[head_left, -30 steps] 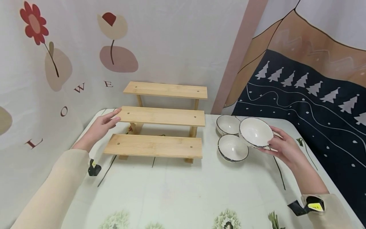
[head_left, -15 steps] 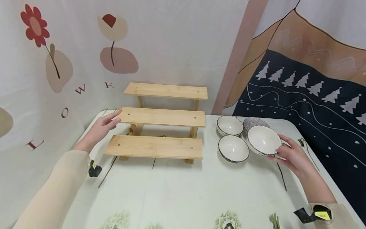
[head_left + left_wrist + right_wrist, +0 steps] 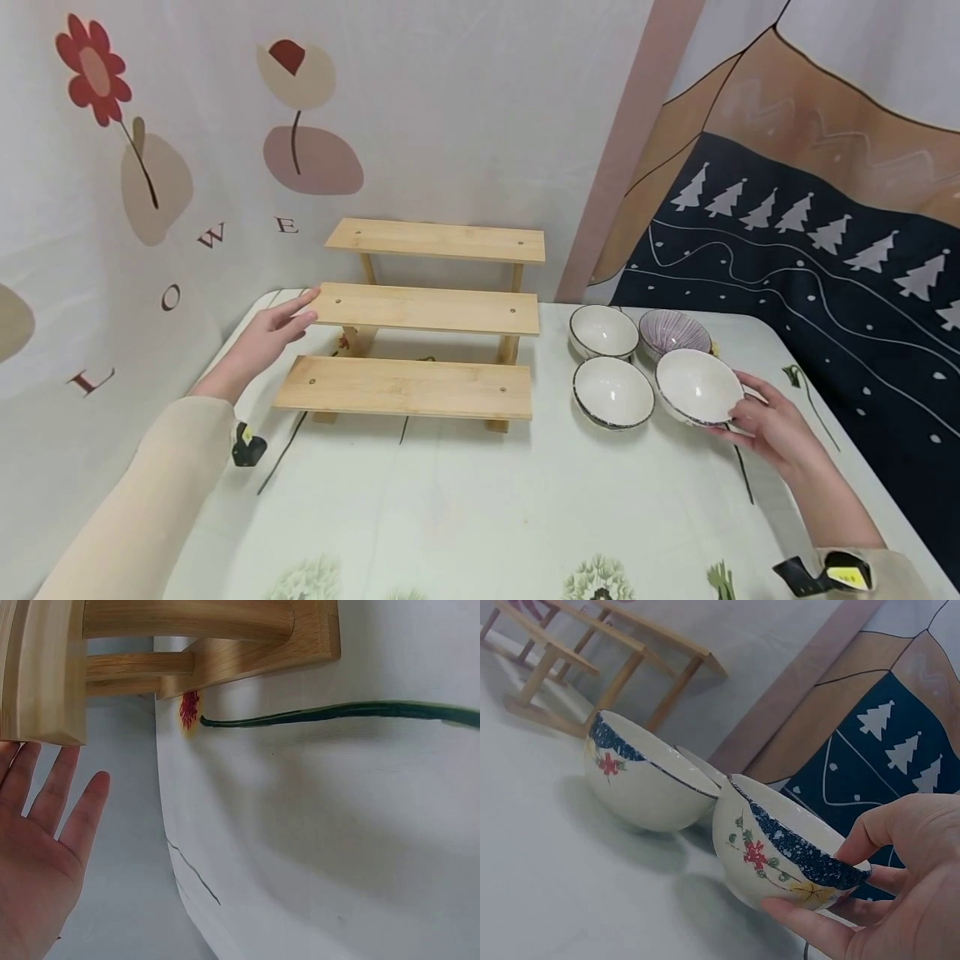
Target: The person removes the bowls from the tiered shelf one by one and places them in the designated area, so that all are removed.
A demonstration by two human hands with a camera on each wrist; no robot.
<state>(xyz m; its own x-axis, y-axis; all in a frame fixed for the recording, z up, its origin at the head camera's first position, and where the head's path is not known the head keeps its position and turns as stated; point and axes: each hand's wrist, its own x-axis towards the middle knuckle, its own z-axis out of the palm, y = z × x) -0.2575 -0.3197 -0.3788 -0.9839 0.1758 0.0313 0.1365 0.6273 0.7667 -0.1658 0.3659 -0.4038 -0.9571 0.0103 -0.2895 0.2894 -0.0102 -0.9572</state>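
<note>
At the right of the head view, my right hand [image 3: 772,421] grips the rim and side of a white bowl [image 3: 696,385]. In the right wrist view this bowl [image 3: 761,851] shows a speckled blue band and painted flowers; it is tilted, with a shadow beneath it. Close by on its left is another white bowl [image 3: 613,392], and a third white bowl [image 3: 603,332] stands behind that one. A purple-striped bowl [image 3: 674,333] is just behind the held one. My left hand [image 3: 262,340] has its fingers extended, fingertips at the left end of a three-tier wooden shelf [image 3: 423,308].
The shelf stands at the back of a table [image 3: 465,508] covered in pale flower-printed cloth. Behind it hangs a light printed curtain [image 3: 465,108], with a dark tree-patterned cloth [image 3: 795,258] along the right side.
My right hand has moved right and toward me with the white bowl, lowering it. The purple-striped bowl behind has come into sight. My left hand stays at the shelf.
</note>
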